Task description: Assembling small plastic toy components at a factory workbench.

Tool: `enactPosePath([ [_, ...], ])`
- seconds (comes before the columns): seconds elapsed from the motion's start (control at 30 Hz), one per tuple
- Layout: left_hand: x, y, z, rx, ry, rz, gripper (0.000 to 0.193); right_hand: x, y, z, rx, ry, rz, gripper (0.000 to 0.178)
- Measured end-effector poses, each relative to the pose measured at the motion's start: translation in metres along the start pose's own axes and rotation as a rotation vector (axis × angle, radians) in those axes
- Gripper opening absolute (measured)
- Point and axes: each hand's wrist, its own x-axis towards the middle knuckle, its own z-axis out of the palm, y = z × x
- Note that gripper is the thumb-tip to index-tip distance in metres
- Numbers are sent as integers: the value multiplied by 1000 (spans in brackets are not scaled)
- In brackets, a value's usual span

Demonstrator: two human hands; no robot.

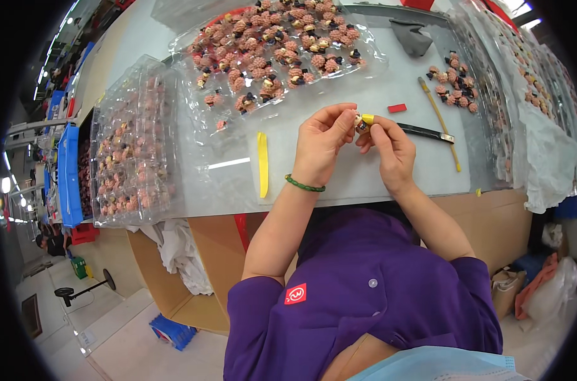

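"Where was the small figure point(360, 125), and what had hold of it?"

"Up at the fingertips, over the grey work surface point(228, 187). The left hand point(319, 145) had its thumb and forefinger closed on it from the nine o'clock side, the other fingers curled in. The right hand point(396, 155) came from about four o'clock, half curled, thumb and forefinger drawn in at the piece by a yellow bit point(368, 119). I couldn't tell whether they pinched it or only steadied it"

"Why hold it so?"

"Probably because it was tiny: fingertip contact left most of it visible and let it be turned. A dark slim tool point(428, 132) ran out toward three o'clock from the right fingers; whether it was gripped or lay behind them, I couldn't tell"

"And the rest?"

"Within easy reach, I'd guess on purpose. A red block point(396, 108) lay at two o'clock, a wooden stick point(439, 120) at three, a yellow strip point(262, 164) at eight. The clear tray point(376, 61) of pink pieces sat toward eleven, its pockets likely keeping them apart, while a loose cluster point(457, 81) lay at two, beyond the block"

"Any labels or writing?"

"Just a red square patch point(295, 294) with a white looping emblem, at seven o'clock on the purple shirt point(339, 267); I made out no words anywhere"
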Motion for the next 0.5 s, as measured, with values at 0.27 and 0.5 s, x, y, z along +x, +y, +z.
enactPosePath([
  [0.27, 8, -18, -7, -67, -62, 19, 23, 0, 6, 0, -65, 39, -55, 24],
  [0.5, 6, -15, -9, -97, -83, 47, 22, 2, 10, -1, -44, 107, -17, 29],
])
